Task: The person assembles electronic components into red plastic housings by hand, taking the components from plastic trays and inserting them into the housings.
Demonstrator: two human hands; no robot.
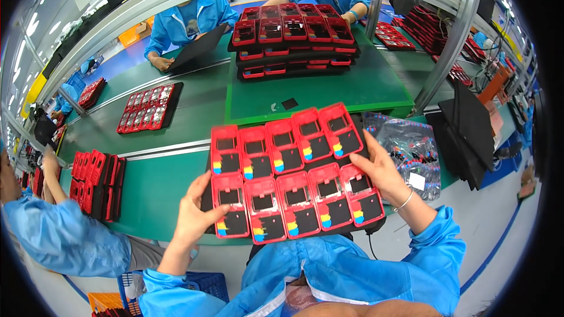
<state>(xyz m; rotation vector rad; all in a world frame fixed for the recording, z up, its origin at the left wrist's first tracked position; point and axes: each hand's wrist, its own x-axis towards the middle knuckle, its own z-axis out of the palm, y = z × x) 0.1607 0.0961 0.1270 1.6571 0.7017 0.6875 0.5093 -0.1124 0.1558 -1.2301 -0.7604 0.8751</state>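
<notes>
My left hand [195, 209] grips the left edge of a black tray [206, 201], its thumb lying over a red plastic housing [230, 205] in the near row. At the opposite edge my right hand [380, 167] holds the same tray, with the thumb on top by the far row. Two rows of red housings fill the tray, each with a dark panel, a small window and blue and yellow marks. The tray is held in front of my body at the near edge of the green bench. My fingers under the tray are hidden.
Stacked trays of red housings [294, 29] stand on a green mat [329, 91] ahead. Further trays [150, 107] lie left. To the right are a clear plastic bag [411, 152] and black sheets [461, 129]. A metal post [452, 41] rises there. Co-workers in blue sit around.
</notes>
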